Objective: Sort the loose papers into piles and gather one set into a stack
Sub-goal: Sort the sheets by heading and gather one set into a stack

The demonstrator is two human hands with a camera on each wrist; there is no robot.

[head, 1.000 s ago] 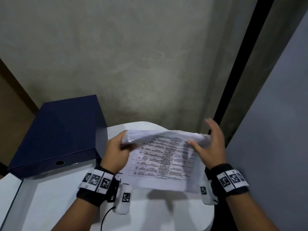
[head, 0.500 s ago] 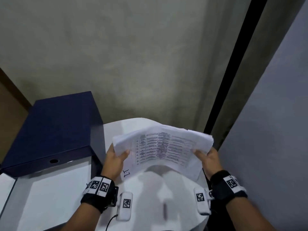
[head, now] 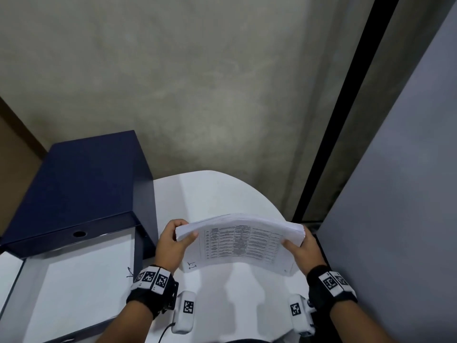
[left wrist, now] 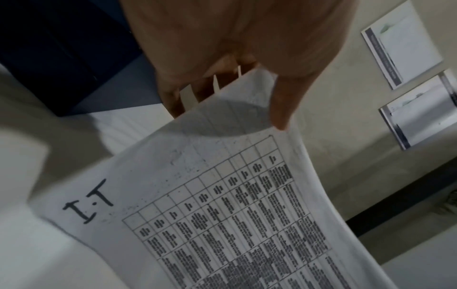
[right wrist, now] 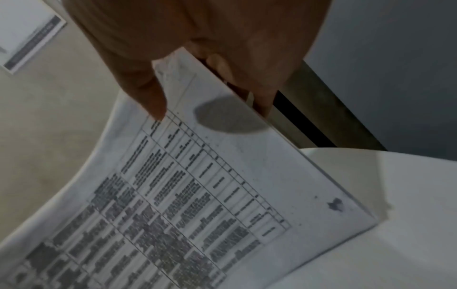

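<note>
I hold the stack of papers (head: 238, 240) up off the white table (head: 210, 194), just right of the dark blue box (head: 81, 184) — one hand at each short edge. My left hand (head: 173, 243) and right hand (head: 303, 251) each pinch it, thumb on top, fingers curled underneath — the sheets bow upward between them.

Dim room, soft shadows; wrist views blurred, edges warped.

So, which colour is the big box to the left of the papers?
The box is dark navy blue, clearest in the head view.
</note>
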